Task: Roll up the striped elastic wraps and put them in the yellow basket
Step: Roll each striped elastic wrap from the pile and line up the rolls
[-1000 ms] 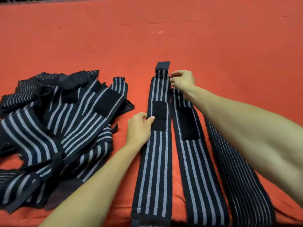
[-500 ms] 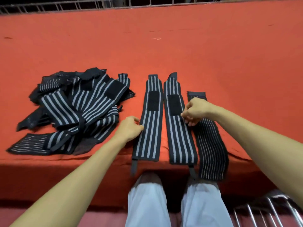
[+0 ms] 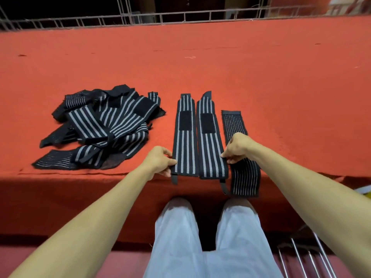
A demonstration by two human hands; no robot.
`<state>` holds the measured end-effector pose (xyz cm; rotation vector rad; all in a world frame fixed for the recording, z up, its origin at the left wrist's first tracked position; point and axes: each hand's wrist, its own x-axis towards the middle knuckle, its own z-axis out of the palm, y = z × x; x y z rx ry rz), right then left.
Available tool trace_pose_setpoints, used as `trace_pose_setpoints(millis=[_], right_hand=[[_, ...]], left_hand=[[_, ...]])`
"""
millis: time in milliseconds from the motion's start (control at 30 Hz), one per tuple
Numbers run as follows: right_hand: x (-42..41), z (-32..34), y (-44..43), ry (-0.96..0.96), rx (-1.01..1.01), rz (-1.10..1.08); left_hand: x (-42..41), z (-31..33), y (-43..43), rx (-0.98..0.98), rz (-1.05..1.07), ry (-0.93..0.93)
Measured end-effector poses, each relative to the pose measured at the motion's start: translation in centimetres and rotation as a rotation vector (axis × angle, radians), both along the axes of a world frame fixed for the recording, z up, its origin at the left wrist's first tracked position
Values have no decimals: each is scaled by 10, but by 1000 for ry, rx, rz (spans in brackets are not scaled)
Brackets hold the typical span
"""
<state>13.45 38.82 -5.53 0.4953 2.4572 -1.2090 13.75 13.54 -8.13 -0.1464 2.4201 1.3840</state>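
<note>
Sliding back to the worktop's (image 3: 261, 77) front edge, left hand (image 3: 160, 161) pinches left wrap (image 3: 184, 141), right hand (image 3: 237, 147) middle wrap (image 3: 210, 145); rolling likely next.

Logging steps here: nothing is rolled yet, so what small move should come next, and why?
Probably curl the near end of the left flat wrap over to start a roll: the left hand pinches its edge near that end, the right hand pinches the middle wrap beside it, and both wraps lie flat.

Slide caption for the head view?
Left hand pinches left wrap, right hand middle wrap; third wrap and pile alongside.
</note>
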Motion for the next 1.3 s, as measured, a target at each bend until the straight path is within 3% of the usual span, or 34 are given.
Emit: trace_pose_setpoints(millis=[167, 233, 567, 967, 1167, 1300], right_hand=[[-3, 4, -2, -10, 53, 41], [-8, 7, -1, 13, 88, 49], [-74, 12, 17, 231, 148, 42], [-230, -5, 39, 379, 224, -10], [-288, -35, 34, 431, 148, -148], [-309, -57, 24, 422, 264, -239]], left_hand=[[-11, 7, -2, -461, -153, 223], [-17, 10, -3, -546, -193, 239], [-72, 26, 5, -91, -242, 260], [-222, 11, 37, -149, -151, 361], [-271, -16, 66, -121, -58, 470], [-275, -39, 74, -287, 21, 607]])
